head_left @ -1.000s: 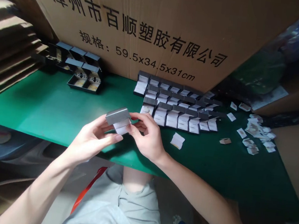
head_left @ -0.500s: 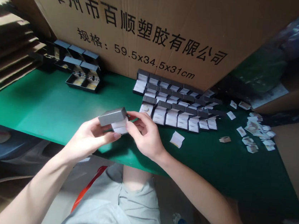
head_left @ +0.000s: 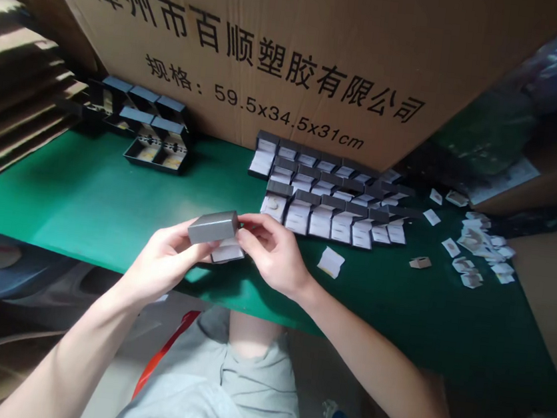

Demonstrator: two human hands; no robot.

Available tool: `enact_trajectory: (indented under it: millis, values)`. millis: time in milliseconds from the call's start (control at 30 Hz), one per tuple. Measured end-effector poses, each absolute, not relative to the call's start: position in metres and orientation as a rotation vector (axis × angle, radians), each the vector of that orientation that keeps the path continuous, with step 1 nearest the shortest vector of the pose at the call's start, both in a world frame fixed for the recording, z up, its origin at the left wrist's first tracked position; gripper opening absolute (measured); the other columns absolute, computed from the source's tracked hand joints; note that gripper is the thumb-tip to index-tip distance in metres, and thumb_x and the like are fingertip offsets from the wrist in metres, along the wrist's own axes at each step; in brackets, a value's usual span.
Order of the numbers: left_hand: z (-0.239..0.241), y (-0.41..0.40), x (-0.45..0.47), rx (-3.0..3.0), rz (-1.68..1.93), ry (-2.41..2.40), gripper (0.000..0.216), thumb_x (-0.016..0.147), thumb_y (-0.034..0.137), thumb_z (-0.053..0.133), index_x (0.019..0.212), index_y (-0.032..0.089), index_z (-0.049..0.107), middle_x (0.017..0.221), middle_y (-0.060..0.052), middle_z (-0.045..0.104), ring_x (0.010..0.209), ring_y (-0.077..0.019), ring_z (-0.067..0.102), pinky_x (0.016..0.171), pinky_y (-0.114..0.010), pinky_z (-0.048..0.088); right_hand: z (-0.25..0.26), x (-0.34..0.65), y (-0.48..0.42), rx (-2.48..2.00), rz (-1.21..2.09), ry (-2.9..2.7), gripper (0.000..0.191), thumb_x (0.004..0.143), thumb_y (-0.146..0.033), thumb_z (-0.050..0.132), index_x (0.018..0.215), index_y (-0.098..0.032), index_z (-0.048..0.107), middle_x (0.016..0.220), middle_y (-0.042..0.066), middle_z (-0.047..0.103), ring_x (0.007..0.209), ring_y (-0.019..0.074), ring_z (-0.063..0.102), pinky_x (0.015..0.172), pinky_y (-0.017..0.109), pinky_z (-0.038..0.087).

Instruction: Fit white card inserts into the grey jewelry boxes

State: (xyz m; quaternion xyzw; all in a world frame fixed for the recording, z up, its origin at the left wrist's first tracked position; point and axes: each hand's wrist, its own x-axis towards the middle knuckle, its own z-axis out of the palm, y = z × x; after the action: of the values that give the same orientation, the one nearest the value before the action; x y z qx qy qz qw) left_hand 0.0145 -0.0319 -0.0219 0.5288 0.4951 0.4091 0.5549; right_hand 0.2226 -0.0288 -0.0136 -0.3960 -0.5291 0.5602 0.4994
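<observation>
Left fingers: on the left hand point(head_left: 165, 256), curled around the left end of a small dark-grey hinged box with a smooth sheen point(head_left: 213, 226), thumb in front.
Right fingers: on the right hand point(head_left: 273, 252), thumb and forefinger pinching the box's right end; the exact spot is hidden.
Box position: centre of frame, just below the middle, over the green tabletop point(head_left: 81, 213); lid part-raised, tilted.
Lining: folded white insert, paper-like point(head_left: 228, 250), flat, in the lower half.
Lid risk: might snap down on a fingertip if the left grip slackens; hinge looks stiff, my guess.
Insert risk: could crease or skew if a thumb drags across it.
Lined boxes: right of centre, rows of open dark boxes with white linings point(head_left: 297, 219), packed closely; a careless elbow might shunt them.
Loose sheet: one creased white rectangle point(head_left: 331, 262), in front of those rows; light, could slide.
Scraps: small folded card pieces point(head_left: 479, 238), right side, heaped unevenly.
Unlined-looking boxes: glossy black open boxes point(head_left: 156, 155), upper left.
Backdrop: brown corrugated carton, black print point(head_left: 304, 24), top of frame.
</observation>
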Motion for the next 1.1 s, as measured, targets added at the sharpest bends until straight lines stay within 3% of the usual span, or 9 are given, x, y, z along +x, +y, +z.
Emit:
enact_trajectory:
  millis: [367,533,633,833,1100]
  values:
    - [-0.004,-0.034,0.022,1.329,1.007,1.257,0.044,0.073,0.059,0.088,0.086,0.017,0.081,0.076,-0.006,0.074,0.068,-0.0210,0.065,0.062,-0.027,0.058,-0.018,0.220,-0.027,-0.992,1.285,-1.344,0.019,0.093,-0.037,0.070,0.107,-0.023,0.071,0.097,0.003,0.071,0.087,0.0152,0.069,0.079,0.027,0.062]
    - [-0.004,-0.033,0.023,1.307,0.952,1.233,0.050,0.080,0.060,0.084,0.106,0.016,0.083,0.081,-0.006,0.075,0.071,-0.0208,0.066,0.065,-0.027,0.059,-0.018,0.224,-0.025,-1.034,1.386,-1.338,0.030,0.087,-0.046,0.078,0.106,-0.024,0.068,0.085,-0.001,0.065,0.070,0.0123,0.064,0.059,0.023,0.056]
    - [-0.007,-0.031,0.022,1.252,0.942,1.171,0.051,0.081,0.057,0.085,0.115,0.018,0.082,0.087,-0.006,0.076,0.070,-0.0181,0.064,0.067,-0.027,0.060,-0.019,0.224,-0.023,-1.012,1.442,-1.287,0.034,0.085,-0.050,0.080,0.103,-0.025,0.065,0.082,-0.002,0.064,0.067,0.0127,0.064,0.055,0.023,0.055]
    - [-0.015,-0.033,0.018,1.222,0.971,1.164,0.045,0.083,0.052,0.084,0.112,0.018,0.083,0.083,-0.005,0.075,0.069,-0.0169,0.063,0.066,-0.026,0.059,-0.016,0.220,-0.026,-0.999,1.441,-1.261,0.035,0.086,-0.051,0.079,0.100,-0.024,0.062,0.083,-0.001,0.064,0.071,0.0139,0.065,0.059,0.025,0.057]
    - [-0.013,-0.035,0.014,1.253,0.926,1.196,0.040,0.081,0.052,0.086,0.099,0.017,0.082,0.086,-0.007,0.078,0.072,-0.0207,0.070,0.067,-0.028,0.061,-0.019,0.218,-0.032,-0.967,1.364,-1.258,0.021,0.091,-0.041,0.074,0.098,-0.024,0.065,0.081,-0.001,0.066,0.071,0.0135,0.065,0.064,0.025,0.055]
